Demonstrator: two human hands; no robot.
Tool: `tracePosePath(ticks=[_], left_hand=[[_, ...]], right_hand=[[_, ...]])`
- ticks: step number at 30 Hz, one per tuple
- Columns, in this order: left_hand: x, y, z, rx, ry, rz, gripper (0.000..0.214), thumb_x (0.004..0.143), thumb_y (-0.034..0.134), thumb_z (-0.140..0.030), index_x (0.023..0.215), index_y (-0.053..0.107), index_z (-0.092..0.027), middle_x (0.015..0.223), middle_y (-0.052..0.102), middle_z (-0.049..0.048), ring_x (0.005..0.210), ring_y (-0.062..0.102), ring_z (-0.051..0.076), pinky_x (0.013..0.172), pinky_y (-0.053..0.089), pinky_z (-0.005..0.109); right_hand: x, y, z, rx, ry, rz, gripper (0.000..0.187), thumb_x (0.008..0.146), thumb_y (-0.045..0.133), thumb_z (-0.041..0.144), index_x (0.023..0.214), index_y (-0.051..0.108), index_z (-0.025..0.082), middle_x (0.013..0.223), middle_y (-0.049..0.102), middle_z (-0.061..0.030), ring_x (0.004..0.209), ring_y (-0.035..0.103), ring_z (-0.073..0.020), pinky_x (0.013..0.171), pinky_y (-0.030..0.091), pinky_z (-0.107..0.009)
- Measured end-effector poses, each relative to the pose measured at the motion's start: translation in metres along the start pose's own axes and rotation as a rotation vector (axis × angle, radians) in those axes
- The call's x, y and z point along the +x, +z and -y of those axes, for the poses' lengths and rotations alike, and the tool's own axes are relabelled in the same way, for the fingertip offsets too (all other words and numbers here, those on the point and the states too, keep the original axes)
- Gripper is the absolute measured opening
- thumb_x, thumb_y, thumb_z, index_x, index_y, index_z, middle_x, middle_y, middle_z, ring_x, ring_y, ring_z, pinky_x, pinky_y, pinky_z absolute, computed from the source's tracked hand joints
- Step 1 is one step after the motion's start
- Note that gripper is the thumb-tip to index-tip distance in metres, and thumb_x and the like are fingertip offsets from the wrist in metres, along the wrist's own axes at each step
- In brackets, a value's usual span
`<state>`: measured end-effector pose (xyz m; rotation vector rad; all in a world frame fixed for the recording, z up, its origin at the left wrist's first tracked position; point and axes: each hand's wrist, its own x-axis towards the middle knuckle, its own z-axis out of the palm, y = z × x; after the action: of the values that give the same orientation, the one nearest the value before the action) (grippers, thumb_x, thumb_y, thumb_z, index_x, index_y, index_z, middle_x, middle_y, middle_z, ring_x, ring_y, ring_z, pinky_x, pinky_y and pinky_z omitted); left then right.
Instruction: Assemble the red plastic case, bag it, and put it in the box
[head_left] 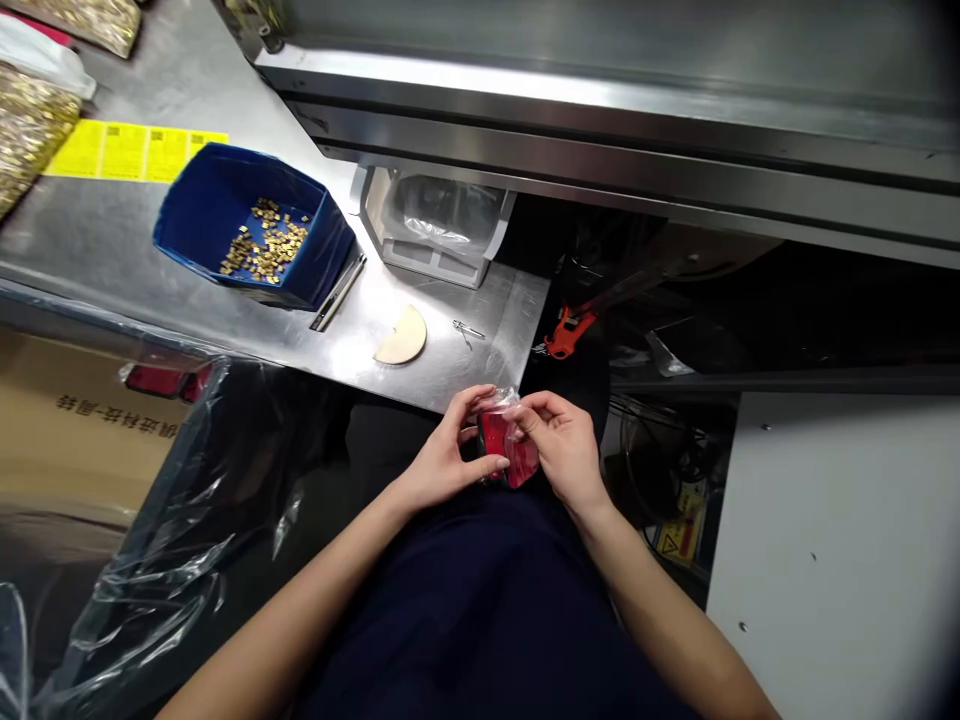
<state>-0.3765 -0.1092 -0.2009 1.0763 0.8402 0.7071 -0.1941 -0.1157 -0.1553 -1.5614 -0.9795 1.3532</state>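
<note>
"Just by the near right corner of the metal surface [442,385], what do the person's hands hold?"

"Together, a red piece [493,432] in clear wrap [506,397]. The left hand [448,455] clasps its side, seemingly to steady it; the right hand [568,450] pinches the wrap."

"And beyond that corner?"

"A pale half-disc [403,336] lies towards the near edge, a small metal item [469,329] beside it towards the right edge."

"Which containers stand farther back?"

"A blue bin [327,245] holds loose gold-coloured bits [271,250], its walls likely preventing scatter; right of it, a grey bin [431,262] holds clear plastic [446,215]."
</note>
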Motion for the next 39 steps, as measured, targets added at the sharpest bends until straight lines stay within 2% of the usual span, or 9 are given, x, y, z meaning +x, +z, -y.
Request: tracePosePath(ticks=[6,11,16,20,23,30,32,35,39], left_hand=[[0.012,0.013,0.009,-0.056,-0.067,0.019,0.102,0.077,0.09,-0.027,0.159,0.029,-0.031,0.153,0.049,0.0136,0.136,0.053,0.034,0.116,0.044,0.05],[0.014,0.003,0.008,-0.319,-0.153,0.04,0.08,0.084,0.082,-0.024,0.152,0.041,-0.024,0.144,0.06,0.0128,0.13,0.06,0.031,0.114,0.046,0.047],[0.01,-0.014,-0.001,-0.404,-0.241,0.115,0.074,0.082,0.084,-0.023,0.147,0.048,-0.023,0.14,0.064,0.0131,0.127,0.063,0.031,0.109,0.049,0.045],[0.005,-0.027,-0.011,-0.335,-0.271,0.189,0.068,0.085,0.081,-0.022,0.146,0.05,-0.023,0.134,0.066,0.0106,0.121,0.065,0.025,0.106,0.05,0.038],[0.005,-0.036,-0.018,-0.252,-0.258,0.266,0.063,0.087,0.079,-0.022,0.144,0.052,-0.023,0.133,0.065,0.0094,0.12,0.063,0.024,0.102,0.05,0.035],[0.017,-0.041,-0.041,0.089,-0.177,0.438,0.03,0.097,0.068,-0.035,0.121,0.065,-0.019,0.117,0.069,0.0069,0.107,0.064,0.023,0.096,0.049,0.033],[0.018,-0.037,-0.045,0.179,-0.169,0.479,0.025,0.098,0.065,-0.037,0.114,0.067,-0.018,0.109,0.07,0.0052,0.101,0.064,0.022,0.092,0.049,0.031],[0.016,-0.031,-0.047,0.291,-0.178,0.429,0.024,0.1,0.06,-0.04,0.105,0.067,-0.018,0.097,0.068,0.0018,0.089,0.062,0.019,0.08,0.048,0.028],[0.015,-0.025,-0.047,0.392,-0.176,0.334,0.027,0.1,0.058,-0.043,0.093,0.067,-0.018,0.086,0.065,-0.0004,0.079,0.059,0.017,0.069,0.044,0.026]], right_hand=[[-0.002,0.003,0.0,0.241,0.155,0.05,0.027,0.089,0.078,0.046,0.092,0.073,0.02,0.074,0.069,0.0,0.067,0.064,-0.0134,0.069,0.055,-0.026],[0.006,-0.036,0.026,-0.338,-0.107,0.169,0.034,0.102,0.057,0.05,0.123,0.069,0.025,0.105,0.073,-0.0059,0.084,0.065,-0.0182,0.076,0.053,-0.031],[0.018,-0.06,0.039,-0.658,-0.186,0.6,0.056,0.086,0.081,0.045,0.136,0.062,0.032,0.118,0.069,-0.0038,0.102,0.063,-0.022,0.092,0.052,-0.036],[0.013,-0.056,0.036,-0.632,-0.174,0.466,0.023,0.096,0.071,0.031,0.118,0.068,0.029,0.094,0.07,0.0008,0.085,0.066,-0.0169,0.079,0.052,-0.03],[0.007,-0.05,0.035,-0.565,-0.244,0.375,0.016,0.096,0.071,0.028,0.112,0.068,0.027,0.091,0.07,0.001,0.084,0.066,-0.0164,0.078,0.052,-0.029],[0.005,-0.033,0.037,-0.724,-0.33,0.508,0.057,0.092,0.077,0.041,0.143,0.054,0.027,0.117,0.058,-0.0076,0.097,0.063,-0.0201,0.085,0.053,-0.032],[0.006,-0.031,0.037,-0.839,-0.311,0.51,0.047,0.092,0.076,0.038,0.135,0.059,0.027,0.121,0.058,-0.0081,0.097,0.063,-0.0205,0.081,0.052,-0.032],[0.005,-0.029,0.033,-0.897,-0.207,0.483,0.016,0.097,0.068,0.039,0.097,0.066,0.023,0.094,0.066,-0.0017,0.078,0.062,-0.0166,0.068,0.045,-0.029],[0.001,-0.02,0.016,-0.54,0.143,0.376,0.033,0.098,0.062,0.044,0.075,0.055,0.021,0.062,0.058,0.0049,0.055,0.054,-0.0108,0.055,0.039,-0.024]])
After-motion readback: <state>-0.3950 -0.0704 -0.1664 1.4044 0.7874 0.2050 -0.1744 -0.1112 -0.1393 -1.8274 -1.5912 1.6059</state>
